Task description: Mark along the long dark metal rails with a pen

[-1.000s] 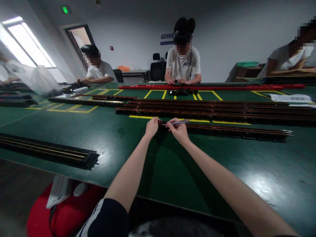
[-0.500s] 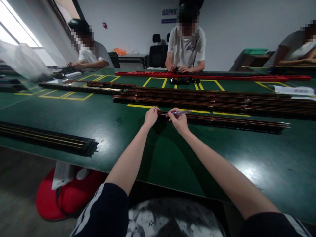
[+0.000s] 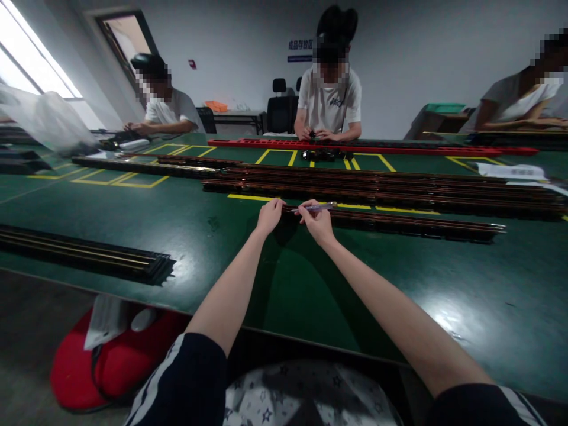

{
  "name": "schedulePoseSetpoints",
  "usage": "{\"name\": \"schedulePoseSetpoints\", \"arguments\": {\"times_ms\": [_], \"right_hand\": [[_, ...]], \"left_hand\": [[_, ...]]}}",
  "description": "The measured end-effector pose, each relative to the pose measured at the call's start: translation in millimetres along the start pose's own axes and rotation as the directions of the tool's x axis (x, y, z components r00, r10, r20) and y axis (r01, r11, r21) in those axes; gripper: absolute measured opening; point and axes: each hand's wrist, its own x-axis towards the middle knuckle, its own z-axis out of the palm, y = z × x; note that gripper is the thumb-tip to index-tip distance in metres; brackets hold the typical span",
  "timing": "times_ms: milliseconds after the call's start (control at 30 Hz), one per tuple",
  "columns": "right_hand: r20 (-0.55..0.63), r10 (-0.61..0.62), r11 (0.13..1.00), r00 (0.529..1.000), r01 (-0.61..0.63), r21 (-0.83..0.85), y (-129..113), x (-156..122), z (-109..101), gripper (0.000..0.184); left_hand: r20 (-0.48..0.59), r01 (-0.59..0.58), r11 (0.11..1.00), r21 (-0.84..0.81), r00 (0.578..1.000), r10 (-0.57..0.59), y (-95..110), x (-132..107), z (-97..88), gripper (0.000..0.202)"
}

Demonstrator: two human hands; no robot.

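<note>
My left hand (image 3: 270, 217) is closed at the left end of a long dark strip with copper-coloured lines (image 3: 408, 225), fingers pinching that end. My right hand (image 3: 318, 222) grips a slim pen-shaped tool with a clear handle (image 3: 323, 206), perhaps a small screwdriver. Its thin tip points left toward the strip's end, in the small gap between both hands. Whether the tip touches the strip is too small to tell. The strip runs off to the right, lying on the green table (image 3: 213, 248).
Behind my hands lies a bundle of similar long strips (image 3: 377, 183). More dark strips (image 3: 84, 251) rest at the left front edge. A red rail (image 3: 399, 146) crosses the far side, where co-workers sit. A red stool seat (image 3: 75, 367) stands below the table.
The camera view has tilted slightly, so the scene sits a little lower. Both hands keep their places at the strip's end, with the tool still in the right hand.
</note>
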Motion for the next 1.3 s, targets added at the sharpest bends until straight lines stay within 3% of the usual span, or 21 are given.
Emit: {"name": "schedulePoseSetpoints", "arguments": {"times_ms": [300,1000,1300], "right_hand": [[-0.009,0.007,1.0,1.0,-0.007,0.012,2.8,1.1,1.0,0.016],[0.026,0.068,0.997,0.997,-0.068,0.024,-3.7,-3.4,-4.4,0.022],[-0.115,0.088,0.996,0.99,-0.086,0.023,-1.2,-0.7,-5.4,0.025]], "left_hand": [[0.01,-0.004,0.999,0.054,1.0,0.004,2.3,-0.9,-1.5,0.035],[0.024,-0.009,1.0,0.008,1.0,0.009,2.3,-4.1,-1.9,0.033],[0.028,-0.017,0.999,0.046,0.999,0.015,4.7,-3.6,-3.0,0.034]]}}
